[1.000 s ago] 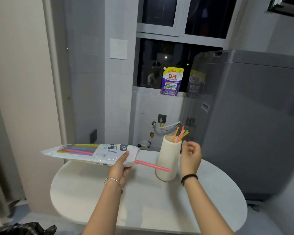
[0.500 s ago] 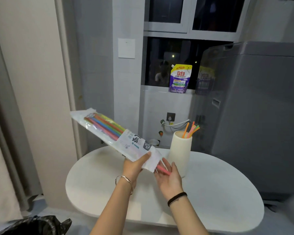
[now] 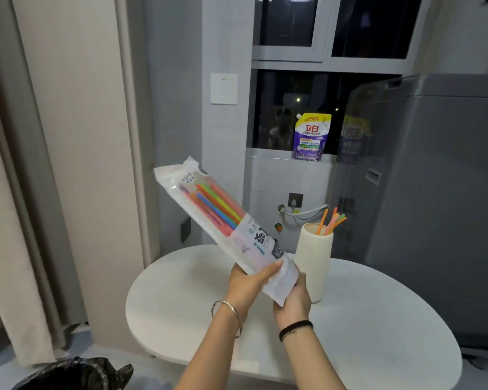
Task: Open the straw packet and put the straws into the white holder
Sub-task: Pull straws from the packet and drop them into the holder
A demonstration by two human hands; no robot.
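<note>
A round white tabletop [image 3: 378,333] is seen in the middle. A purple soap bag [image 3: 311,136] is stood up on the window ledge [image 3: 268,152]. A big grey machine [image 3: 440,192] is placed to the right. A beige curtain [image 3: 14,192] is hung at the left, and a black bag [image 3: 74,374] is seen low on the floor. A white switch plate [image 3: 223,88] is fixed to the wall.

The straw packet [image 3: 226,229] is thin, glossy, crinkled plastic film, see-through at its upper half and printed white lower down. The straws [image 3: 213,208] inside look like smooth, bright plastic, as do those standing in the white holder [image 3: 313,266], whose wall is matt and slightly chalky. The worktop [image 3: 364,333] is smooth white with a soft sheen. A shiny metal bangle [image 3: 228,311] circles one wrist; a dark matt band [image 3: 295,329] circles the other. The black bag [image 3: 74,374] is wrinkled glossy plastic. The curtain [image 3: 14,220] is matt cloth.
</note>
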